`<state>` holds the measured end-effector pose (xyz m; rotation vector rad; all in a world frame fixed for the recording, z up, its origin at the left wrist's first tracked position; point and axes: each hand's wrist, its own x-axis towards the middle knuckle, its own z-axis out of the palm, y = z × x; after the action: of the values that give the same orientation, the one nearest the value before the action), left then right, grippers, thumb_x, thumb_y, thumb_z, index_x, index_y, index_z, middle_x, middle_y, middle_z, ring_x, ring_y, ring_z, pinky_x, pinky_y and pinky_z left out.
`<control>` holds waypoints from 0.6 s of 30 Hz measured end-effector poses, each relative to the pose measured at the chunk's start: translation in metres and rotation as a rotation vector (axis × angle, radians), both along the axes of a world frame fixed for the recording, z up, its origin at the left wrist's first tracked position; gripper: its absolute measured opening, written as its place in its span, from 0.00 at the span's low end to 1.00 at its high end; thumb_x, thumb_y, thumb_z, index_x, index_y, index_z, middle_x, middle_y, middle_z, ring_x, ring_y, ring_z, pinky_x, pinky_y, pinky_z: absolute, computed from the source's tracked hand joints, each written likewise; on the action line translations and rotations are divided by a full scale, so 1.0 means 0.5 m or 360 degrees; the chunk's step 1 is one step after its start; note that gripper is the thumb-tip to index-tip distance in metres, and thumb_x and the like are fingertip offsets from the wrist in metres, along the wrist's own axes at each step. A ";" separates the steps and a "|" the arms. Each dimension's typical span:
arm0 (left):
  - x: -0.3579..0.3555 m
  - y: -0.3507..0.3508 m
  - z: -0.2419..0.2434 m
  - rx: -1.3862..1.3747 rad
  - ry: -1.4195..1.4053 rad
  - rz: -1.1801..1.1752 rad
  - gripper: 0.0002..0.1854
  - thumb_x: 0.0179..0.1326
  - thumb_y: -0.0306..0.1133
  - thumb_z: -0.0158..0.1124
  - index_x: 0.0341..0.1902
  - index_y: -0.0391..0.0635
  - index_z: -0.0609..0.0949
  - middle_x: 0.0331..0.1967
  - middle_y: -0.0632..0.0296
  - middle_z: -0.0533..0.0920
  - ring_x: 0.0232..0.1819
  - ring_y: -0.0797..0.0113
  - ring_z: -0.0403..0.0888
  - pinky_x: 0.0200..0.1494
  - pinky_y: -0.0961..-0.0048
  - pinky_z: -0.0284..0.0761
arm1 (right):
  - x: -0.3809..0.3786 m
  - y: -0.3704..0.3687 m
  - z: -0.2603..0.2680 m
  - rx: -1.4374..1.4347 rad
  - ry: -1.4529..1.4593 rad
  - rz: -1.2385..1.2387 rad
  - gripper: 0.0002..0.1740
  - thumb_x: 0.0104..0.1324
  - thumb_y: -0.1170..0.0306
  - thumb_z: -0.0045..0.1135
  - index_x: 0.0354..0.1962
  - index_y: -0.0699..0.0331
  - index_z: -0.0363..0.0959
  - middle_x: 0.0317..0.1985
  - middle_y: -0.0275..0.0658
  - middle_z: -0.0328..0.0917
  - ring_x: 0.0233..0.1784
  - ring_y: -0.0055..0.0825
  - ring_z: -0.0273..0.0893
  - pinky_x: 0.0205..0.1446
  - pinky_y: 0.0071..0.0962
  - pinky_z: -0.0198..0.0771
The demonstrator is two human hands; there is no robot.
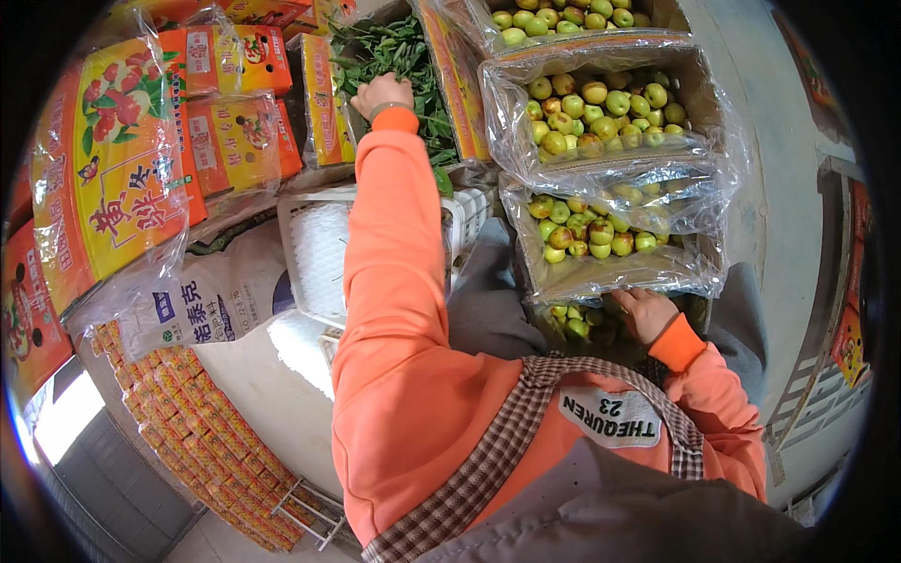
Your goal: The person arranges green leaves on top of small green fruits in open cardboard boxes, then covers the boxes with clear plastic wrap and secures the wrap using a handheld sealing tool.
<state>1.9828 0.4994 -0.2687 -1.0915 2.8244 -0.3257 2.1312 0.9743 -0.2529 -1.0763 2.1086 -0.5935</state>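
My left hand (383, 95) is stretched out into an open carton of green leafy sprigs (405, 49), its fingers curled down onto the leaves at the near left side; the fingertips are partly hidden. Close to my body, my right hand (644, 313) grips the near edge of a plastic-lined carton (612, 281) of green and brown jujubes (600, 232). Below that edge, more jujubes (577, 327) lie in a shaded carton in front of me. Another open carton of jujubes (605, 112) stands beyond, with clear plastic film (676, 176) over its near side.
A white plastic basket (288, 246) with a white padded lining stands under my left forearm. Printed fruit cartons (127, 155) are stacked at left, beside a white printed sack (225, 302). Small packed boxes (204, 436) form a stack at lower left. A further jujube carton (591, 42) stands at the top.
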 end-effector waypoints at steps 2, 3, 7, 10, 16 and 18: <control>0.042 -0.020 0.005 -0.0107 0.0305 -0.0138 0.15 0.48 0.46 0.56 0.36 0.53 0.81 0.37 0.63 0.79 0.44 0.60 0.70 0.50 0.63 0.58 | 0.000 0.000 0.006 -0.0011 0.0012 -0.0004 0.21 0.51 0.70 0.49 0.46 0.59 0.66 0.35 0.42 0.72 0.36 0.39 0.72 0.38 0.33 0.68; 0.063 -0.029 0.009 -0.0073 0.0469 -0.0153 0.16 0.47 0.46 0.57 0.36 0.50 0.81 0.38 0.65 0.79 0.46 0.60 0.69 0.51 0.60 0.56 | 0.001 0.001 0.008 -0.0005 0.0021 -0.0001 0.20 0.51 0.70 0.49 0.45 0.58 0.66 0.34 0.42 0.72 0.36 0.39 0.72 0.38 0.33 0.68; 0.129 -0.060 0.028 0.0503 0.0910 -0.0255 0.13 0.48 0.38 0.58 0.31 0.40 0.78 0.30 0.54 0.78 0.33 0.54 0.73 0.39 0.61 0.65 | 0.005 -0.002 0.025 0.0003 0.0058 0.0013 0.19 0.52 0.70 0.47 0.45 0.58 0.66 0.33 0.42 0.72 0.35 0.39 0.73 0.37 0.33 0.68; 0.141 -0.050 0.051 0.0812 0.1175 -0.0348 0.11 0.49 0.34 0.57 0.31 0.38 0.75 0.24 0.49 0.77 0.27 0.49 0.73 0.31 0.62 0.67 | 0.015 0.000 0.017 -0.0079 0.0110 0.0006 0.18 0.53 0.70 0.47 0.44 0.58 0.67 0.33 0.42 0.72 0.35 0.39 0.73 0.37 0.34 0.69; 0.140 0.026 0.100 0.0018 -0.0024 -0.0816 0.10 0.52 0.38 0.54 0.32 0.45 0.76 0.26 0.52 0.78 0.34 0.52 0.74 0.42 0.57 0.65 | 0.012 -0.001 0.028 0.0007 0.0060 0.0044 0.17 0.53 0.69 0.47 0.44 0.58 0.66 0.33 0.43 0.73 0.35 0.40 0.73 0.35 0.35 0.69; 0.149 0.039 0.105 -0.0030 0.0234 -0.0949 0.07 0.51 0.35 0.54 0.28 0.46 0.75 0.24 0.54 0.77 0.33 0.54 0.74 0.44 0.61 0.63 | 0.011 0.001 0.035 -0.0009 0.0064 0.0051 0.17 0.53 0.69 0.47 0.43 0.59 0.66 0.32 0.43 0.73 0.35 0.40 0.73 0.35 0.35 0.69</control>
<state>2.0576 0.5191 -0.2164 -0.2530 3.2274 -0.3216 2.1368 0.9746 -0.2353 -1.1316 2.1213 -0.5674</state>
